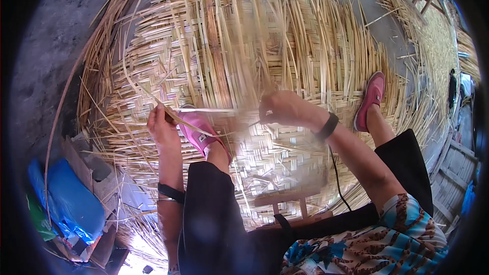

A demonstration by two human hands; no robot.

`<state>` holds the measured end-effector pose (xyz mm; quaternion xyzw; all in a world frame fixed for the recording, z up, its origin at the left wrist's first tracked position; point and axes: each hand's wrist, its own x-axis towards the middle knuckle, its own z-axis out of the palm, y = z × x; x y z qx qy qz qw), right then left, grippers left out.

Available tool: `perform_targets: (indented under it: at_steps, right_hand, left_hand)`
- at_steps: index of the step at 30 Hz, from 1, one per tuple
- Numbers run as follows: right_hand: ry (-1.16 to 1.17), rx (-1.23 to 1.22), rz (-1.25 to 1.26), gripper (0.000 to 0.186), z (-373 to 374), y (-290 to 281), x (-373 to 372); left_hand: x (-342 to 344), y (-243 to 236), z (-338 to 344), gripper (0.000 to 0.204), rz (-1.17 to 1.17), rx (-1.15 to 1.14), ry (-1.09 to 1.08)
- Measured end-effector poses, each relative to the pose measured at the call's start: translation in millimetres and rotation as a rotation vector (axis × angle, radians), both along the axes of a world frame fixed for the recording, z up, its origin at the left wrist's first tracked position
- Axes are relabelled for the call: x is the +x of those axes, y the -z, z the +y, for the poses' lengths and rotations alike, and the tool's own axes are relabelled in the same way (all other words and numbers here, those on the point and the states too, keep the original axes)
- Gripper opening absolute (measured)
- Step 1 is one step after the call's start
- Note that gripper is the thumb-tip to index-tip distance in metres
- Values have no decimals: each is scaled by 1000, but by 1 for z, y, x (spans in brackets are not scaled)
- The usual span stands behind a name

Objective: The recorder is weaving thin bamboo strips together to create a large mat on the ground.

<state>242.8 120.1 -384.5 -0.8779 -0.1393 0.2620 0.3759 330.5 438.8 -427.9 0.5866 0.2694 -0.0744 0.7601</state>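
A large woven reed mat (168,46) spreads on the ground beneath me, its loose strip ends sticking up along the far part. My left hand (164,126) is closed, thumb and fingers pinching a long reed strip (144,90) that curves off to the far left. From that hand a pale flat strip (209,110) runs across to my right hand (286,109), which is closed with its fingertips partly blurred. The strip appears to end in the right hand's grip. Both hands hover above the weave, near my left shoe.
My pink shoes (199,131) rest on the mat, the other (371,101) farther right. A wooden stool (290,197) is behind my legs. Blue plastic bags (76,203) lie at the lower left, beside a concrete block (97,168). A dark cable (336,178) hangs by my right arm.
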Motion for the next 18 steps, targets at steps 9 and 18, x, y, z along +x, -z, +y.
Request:
perform_targets:
  at_steps: [9,18]
  right_hand:
    - [98,-245,-322,8,9,22,-1]
    - [12,-341,59,10,21,47,13]
  left_hand:
    - [14,-31,0,17,-132,-91,163]
    - [11,-21,1,25,165,334,597]
